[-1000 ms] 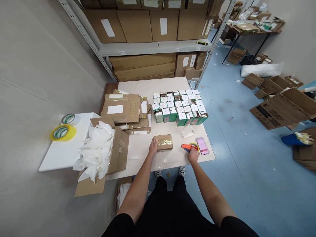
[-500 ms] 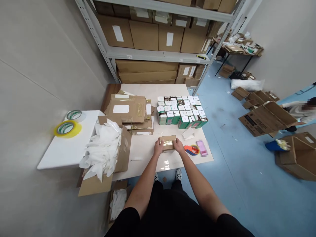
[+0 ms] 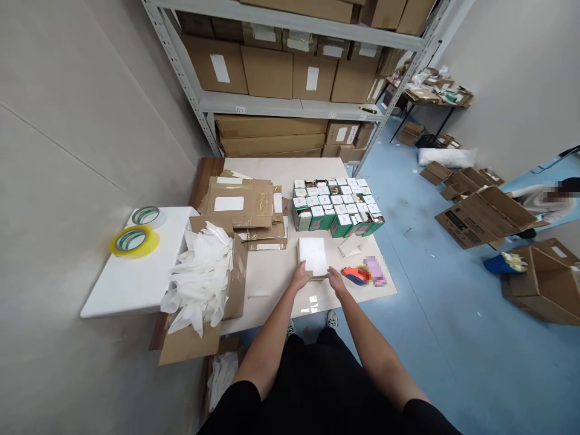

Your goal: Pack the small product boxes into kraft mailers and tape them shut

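Note:
A small cardboard parcel [image 3: 312, 256] lies on the pale table [image 3: 272, 284] with its white labelled face up. My left hand [image 3: 299, 280] grips its near left corner and my right hand [image 3: 336, 280] holds its near right edge; both have fingers curled against the box. Just right of my right hand lie an orange tape dispenser [image 3: 355, 275] and a pink object [image 3: 376, 270]. A small white card [image 3: 349, 245] rests beyond them.
A block of several green-and-white small boxes [image 3: 336, 206] stands behind the parcel. Taped flat cartons [image 3: 244, 205] are stacked at the left. An open carton of white wrapping [image 3: 202, 281] overhangs the near edge. Tape rolls [image 3: 134, 240] sit on a white side board. Shelving [image 3: 290, 106] holds boxes; another person [image 3: 550, 202] is at the far right.
My right hand left the tape dispenser and joined the left on the parcel. The parcel has been turned over, so its white label face now points up.

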Demonstrator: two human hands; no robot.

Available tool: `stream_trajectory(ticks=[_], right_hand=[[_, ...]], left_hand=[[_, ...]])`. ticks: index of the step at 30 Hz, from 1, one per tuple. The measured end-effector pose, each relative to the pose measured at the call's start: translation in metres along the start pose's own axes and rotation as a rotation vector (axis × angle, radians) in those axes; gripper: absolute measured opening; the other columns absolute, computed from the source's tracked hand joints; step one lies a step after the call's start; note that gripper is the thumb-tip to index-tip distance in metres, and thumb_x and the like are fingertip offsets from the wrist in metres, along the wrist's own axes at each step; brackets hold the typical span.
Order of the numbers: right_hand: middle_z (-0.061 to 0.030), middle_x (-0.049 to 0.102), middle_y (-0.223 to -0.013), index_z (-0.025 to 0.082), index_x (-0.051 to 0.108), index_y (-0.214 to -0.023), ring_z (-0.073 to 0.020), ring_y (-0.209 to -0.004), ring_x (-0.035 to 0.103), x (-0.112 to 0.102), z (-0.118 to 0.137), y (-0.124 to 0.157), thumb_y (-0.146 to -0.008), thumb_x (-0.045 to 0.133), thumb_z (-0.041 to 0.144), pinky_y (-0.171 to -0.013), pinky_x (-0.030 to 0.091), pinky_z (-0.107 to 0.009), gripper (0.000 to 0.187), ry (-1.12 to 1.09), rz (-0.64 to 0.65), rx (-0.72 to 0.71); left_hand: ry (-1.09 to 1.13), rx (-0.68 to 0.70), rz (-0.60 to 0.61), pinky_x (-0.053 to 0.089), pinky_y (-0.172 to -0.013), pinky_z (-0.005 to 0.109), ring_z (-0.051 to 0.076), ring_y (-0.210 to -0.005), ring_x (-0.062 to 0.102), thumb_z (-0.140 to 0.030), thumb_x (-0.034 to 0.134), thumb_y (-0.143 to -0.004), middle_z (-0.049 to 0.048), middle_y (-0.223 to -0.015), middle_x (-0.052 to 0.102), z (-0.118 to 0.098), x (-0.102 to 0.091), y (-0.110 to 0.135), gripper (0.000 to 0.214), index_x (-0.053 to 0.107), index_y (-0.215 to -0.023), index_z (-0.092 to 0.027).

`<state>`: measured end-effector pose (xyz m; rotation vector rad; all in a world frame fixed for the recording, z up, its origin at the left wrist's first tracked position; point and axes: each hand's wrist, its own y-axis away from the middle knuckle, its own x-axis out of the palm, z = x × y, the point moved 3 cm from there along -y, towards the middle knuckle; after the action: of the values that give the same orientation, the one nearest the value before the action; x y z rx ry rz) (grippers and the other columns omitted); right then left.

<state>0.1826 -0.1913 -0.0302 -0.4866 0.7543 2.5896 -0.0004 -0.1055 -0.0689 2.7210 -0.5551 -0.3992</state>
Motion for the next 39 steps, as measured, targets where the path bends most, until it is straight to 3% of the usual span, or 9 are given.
stream_trajectory(ticks=[3, 5, 9, 13, 17, 22, 28, 33, 39], right_hand=[[-0.0181, 0.061, -0.147, 0.015, 0.055, -0.149, -0.0277, -0.136, 0.059, 0.002, -0.004, -0.002, -0.082, 0.059, 0.026, -0.107, 0.052, -0.04, 0.068, -0.084, 0.054, 0.06], [-0.0147, 0.054, -0.155, 0.017, 0.05, -0.154, -0.0251, -0.143, 0.053, -0.005, 0.003, -0.007, -0.083, 0.055, 0.025, -0.112, 0.048, -0.04, 0.071, -0.091, 0.029, 0.007], [-0.0077, 0.049, -0.16, 0.022, 0.048, -0.156, -0.0233, -0.147, 0.048, -0.036, 0.033, -0.024, -0.084, 0.048, 0.025, -0.117, 0.043, -0.04, 0.071, -0.084, -0.035, -0.163], [-0.0057, 0.052, -0.158, 0.024, 0.044, -0.159, -0.024, -0.143, 0.05, -0.075, 0.059, -0.048, -0.087, 0.044, 0.027, -0.115, 0.045, -0.04, 0.072, -0.007, -0.053, -0.268], [-0.006, 0.048, -0.161, 0.024, 0.044, -0.158, -0.0238, -0.144, 0.048, -0.122, 0.06, -0.085, -0.087, 0.043, 0.026, -0.111, 0.048, -0.037, 0.071, -0.03, -0.084, -0.288], [-0.0098, 0.055, -0.154, 0.021, 0.044, -0.156, -0.0224, -0.129, 0.062, -0.172, 0.018, -0.137, -0.086, 0.045, 0.024, -0.104, 0.051, -0.033, 0.071, 0.008, -0.107, -0.055], [-0.0087, 0.061, -0.148, 0.024, 0.049, -0.155, -0.0219, -0.12, 0.067, -0.174, -0.026, -0.169, -0.079, 0.053, 0.021, -0.093, 0.056, -0.031, 0.076, -0.042, 0.127, 0.154], [-0.012, 0.053, -0.157, 0.018, 0.058, -0.148, -0.0229, -0.128, 0.063, -0.174, -0.028, -0.178, -0.083, 0.051, 0.027, -0.096, 0.056, -0.032, 0.066, -0.382, 0.154, 0.18], [-0.0086, 0.068, -0.138, 0.024, 0.075, -0.122, -0.025, -0.12, 0.068, -0.192, -0.019, -0.174, -0.076, 0.067, 0.036, -0.098, 0.054, -0.035, 0.048, -0.84, 0.169, 0.18]], left_hand=[[-0.053, -0.05, -0.028, 0.035, -0.124, 0.045, 0.034, -0.146, 0.045, -0.006, 0.075, -0.067, 0.0156, -0.156, 0.05, 0.012, 0.003, 0.006, 0.076, 0.06, -0.141, -0.016], [-0.099, -0.024, -0.103, 0.034, -0.124, 0.045, 0.033, -0.148, 0.043, -0.01, 0.073, -0.072, 0.0144, -0.156, 0.05, 0.006, 0.0, 0.004, 0.069, 0.061, -0.139, -0.018], [-0.164, 0.139, -0.252, 0.035, -0.123, 0.041, 0.028, -0.144, 0.047, -0.019, 0.065, -0.084, 0.0118, -0.149, 0.055, -0.043, 0.003, -0.017, 0.05, 0.064, -0.134, -0.021], [-0.141, 0.269, -0.213, 0.043, -0.116, 0.041, 0.026, -0.135, 0.054, -0.026, 0.059, -0.092, 0.01, -0.142, 0.061, -0.102, 0.037, -0.049, 0.043, 0.064, -0.134, -0.023], [-0.143, 0.249, -0.134, 0.05, -0.106, 0.04, 0.027, -0.125, 0.061, -0.027, 0.06, -0.092, 0.0119, -0.141, 0.063, -0.132, 0.087, -0.078, 0.044, 0.064, -0.136, -0.022], [-0.212, 0.146, -0.039, 0.051, -0.104, 0.041, 0.027, -0.118, 0.065, -0.024, 0.066, -0.087, 0.0131, -0.14, 0.065, -0.132, 0.143, -0.112, 0.049, 0.065, -0.136, -0.019], [-0.248, 0.0, -0.025, 0.051, -0.104, 0.04, 0.028, -0.116, 0.066, -0.022, 0.069, -0.084, 0.0141, -0.14, 0.065, -0.114, 0.189, -0.139, 0.052, 0.066, -0.136, -0.017], [-0.24, -0.043, -0.077, 0.048, -0.108, 0.041, 0.029, -0.121, 0.064, -0.024, 0.07, -0.083, 0.0145, -0.141, 0.065, -0.111, 0.198, -0.144, 0.052, 0.067, -0.135, -0.017], [-0.048, -0.02, -0.037, 0.04, -0.114, 0.041, 0.034, -0.139, 0.053, -0.04, 0.084, -0.073, 0.0142, -0.149, 0.059, -0.141, 0.196, -0.156, 0.069, 0.066, -0.136, -0.021]])
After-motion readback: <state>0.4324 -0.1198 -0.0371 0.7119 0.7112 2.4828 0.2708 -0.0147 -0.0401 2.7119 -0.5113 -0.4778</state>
